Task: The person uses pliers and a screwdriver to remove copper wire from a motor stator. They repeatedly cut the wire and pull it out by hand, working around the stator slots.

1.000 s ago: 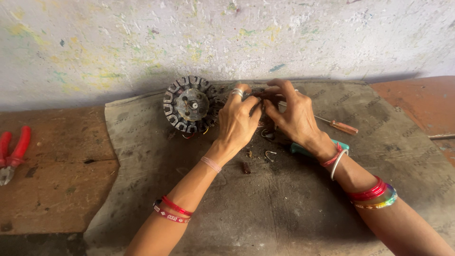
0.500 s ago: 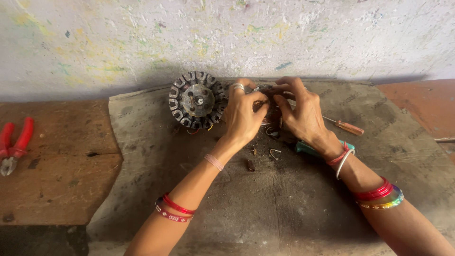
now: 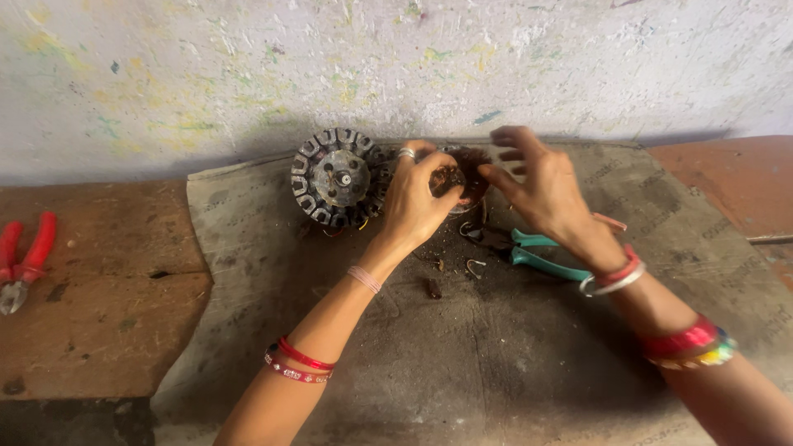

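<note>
The left hand [image 3: 417, 202] reaches forward over a grey mat [image 3: 529, 363] and closes its thumb and fingers around a dark, reddish-brown clump of wire [image 3: 461, 175], which sits at the far edge of the mat just below the wall. Most of that clump is hidden behind the hand, so its full shape cannot be made out. The right hand [image 3: 541, 186] hovers just beside it with fingers spread and loosely curled; its fingertips come close to the clump, but whether they touch it cannot be told, and it grips nothing.

Just left of the left hand stands a round, dark stator [image 3: 340, 177] with slotted teeth round its rim, facing the camera. Under the right wrist lie pliers with teal handles [image 3: 541, 258], their jaws partly hidden by the hand. Small bent wire scraps [image 3: 474, 266] lie on the mat between the two forearms. At the far left, on the brown wooden bench [image 3: 99, 306], red-handled pliers [image 3: 25, 260] are cut off by the frame edge. Both forearms wear bangles.
</note>
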